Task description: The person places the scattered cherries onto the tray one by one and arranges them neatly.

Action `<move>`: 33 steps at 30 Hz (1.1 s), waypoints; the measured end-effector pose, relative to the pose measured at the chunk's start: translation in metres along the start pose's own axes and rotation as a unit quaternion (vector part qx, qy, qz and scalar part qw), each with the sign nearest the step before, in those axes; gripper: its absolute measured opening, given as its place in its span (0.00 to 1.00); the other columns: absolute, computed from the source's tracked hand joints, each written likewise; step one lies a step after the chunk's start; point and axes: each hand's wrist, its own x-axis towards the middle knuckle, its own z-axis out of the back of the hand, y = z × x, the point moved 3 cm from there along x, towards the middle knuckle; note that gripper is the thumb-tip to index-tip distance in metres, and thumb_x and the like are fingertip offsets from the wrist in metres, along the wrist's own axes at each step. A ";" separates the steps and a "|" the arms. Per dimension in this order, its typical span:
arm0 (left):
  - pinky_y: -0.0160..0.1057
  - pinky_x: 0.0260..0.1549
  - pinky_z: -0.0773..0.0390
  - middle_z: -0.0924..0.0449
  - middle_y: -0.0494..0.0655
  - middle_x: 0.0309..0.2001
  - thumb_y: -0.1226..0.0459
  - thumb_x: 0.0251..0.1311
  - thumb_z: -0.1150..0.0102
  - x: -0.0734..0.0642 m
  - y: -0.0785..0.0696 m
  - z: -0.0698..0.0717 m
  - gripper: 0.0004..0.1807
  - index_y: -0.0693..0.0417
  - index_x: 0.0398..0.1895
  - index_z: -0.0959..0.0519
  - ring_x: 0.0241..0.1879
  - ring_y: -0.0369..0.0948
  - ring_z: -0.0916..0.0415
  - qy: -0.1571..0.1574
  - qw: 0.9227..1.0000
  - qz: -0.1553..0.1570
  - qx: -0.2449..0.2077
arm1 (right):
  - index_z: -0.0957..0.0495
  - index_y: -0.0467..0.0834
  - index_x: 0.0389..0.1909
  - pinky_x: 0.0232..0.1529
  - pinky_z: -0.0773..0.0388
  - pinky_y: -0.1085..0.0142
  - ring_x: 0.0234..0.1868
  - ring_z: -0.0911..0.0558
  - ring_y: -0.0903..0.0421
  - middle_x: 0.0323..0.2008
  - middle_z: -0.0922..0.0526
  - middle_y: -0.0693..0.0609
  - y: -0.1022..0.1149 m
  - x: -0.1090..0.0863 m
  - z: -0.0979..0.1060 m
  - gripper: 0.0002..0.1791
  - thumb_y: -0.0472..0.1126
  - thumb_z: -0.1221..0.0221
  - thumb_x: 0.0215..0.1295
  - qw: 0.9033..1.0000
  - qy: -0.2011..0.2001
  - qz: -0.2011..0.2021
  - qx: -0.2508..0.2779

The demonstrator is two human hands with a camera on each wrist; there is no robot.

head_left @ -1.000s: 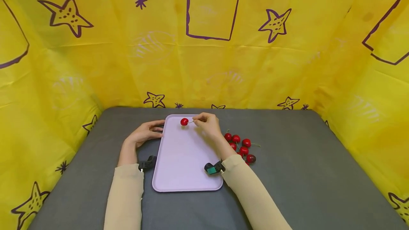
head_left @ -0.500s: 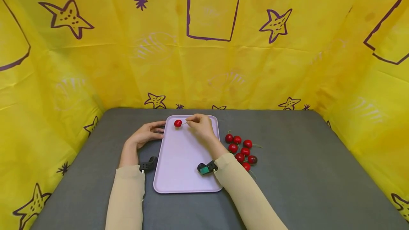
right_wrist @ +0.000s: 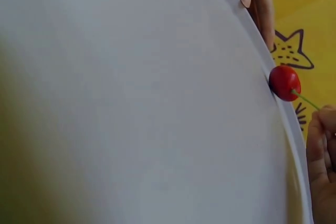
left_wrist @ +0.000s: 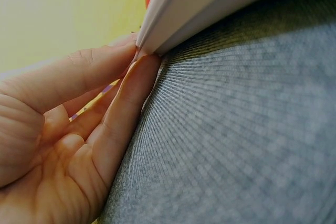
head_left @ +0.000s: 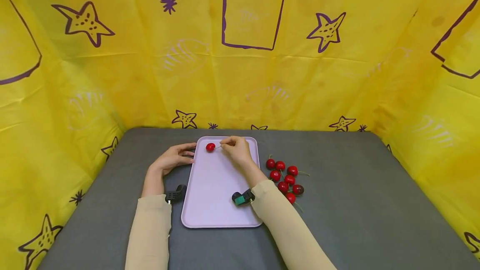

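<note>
A pale lilac tray (head_left: 219,195) lies lengthwise on the grey cloth. My left hand (head_left: 173,158) holds its left rim near the far end, with the thumb and fingertips at the edge; the left wrist view shows the fingers (left_wrist: 134,85) against the rim. My right hand (head_left: 237,150) pinches the thin green stem of a red cherry (head_left: 211,147) over the tray's far left part. In the right wrist view the cherry (right_wrist: 285,83) appears before the far rim, stem toward my fingers. Whether the cherry touches the tray, I cannot tell.
Several red cherries (head_left: 289,179), stems on, lie loosely grouped on the grey cloth (head_left: 352,203) just right of the tray. A yellow curtain (head_left: 240,74) with purple starfish drawings surrounds the table at the back and sides. Each wrist carries a small black camera (head_left: 243,197).
My right hand has carried the cherry by its stem leftward over the tray, and slowed near its far left corner. My left hand stays at the rim.
</note>
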 end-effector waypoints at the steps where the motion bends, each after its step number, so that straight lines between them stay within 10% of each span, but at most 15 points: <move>1: 0.39 0.58 0.19 0.31 0.63 0.67 0.63 0.59 0.33 0.000 0.000 0.000 0.42 0.54 0.76 0.41 0.57 0.45 0.27 -0.001 1.000 0.000 0.000 | 0.12 0.44 0.37 0.34 0.23 0.76 0.33 0.20 0.62 0.36 0.11 0.45 -0.001 0.001 0.000 0.05 0.38 0.35 0.61 1.000 -0.002 -0.003 -0.002; 33: 0.37 0.58 0.19 0.31 0.63 0.68 0.61 0.60 0.33 0.000 -0.002 -0.002 0.41 0.55 0.75 0.40 0.57 0.44 0.27 -0.002 1.000 -0.006 0.013 | 0.11 0.43 0.36 0.32 0.27 0.77 0.32 0.21 0.61 0.34 0.11 0.45 -0.007 0.001 0.013 0.06 0.37 0.35 0.60 0.998 -0.045 -0.026 -0.044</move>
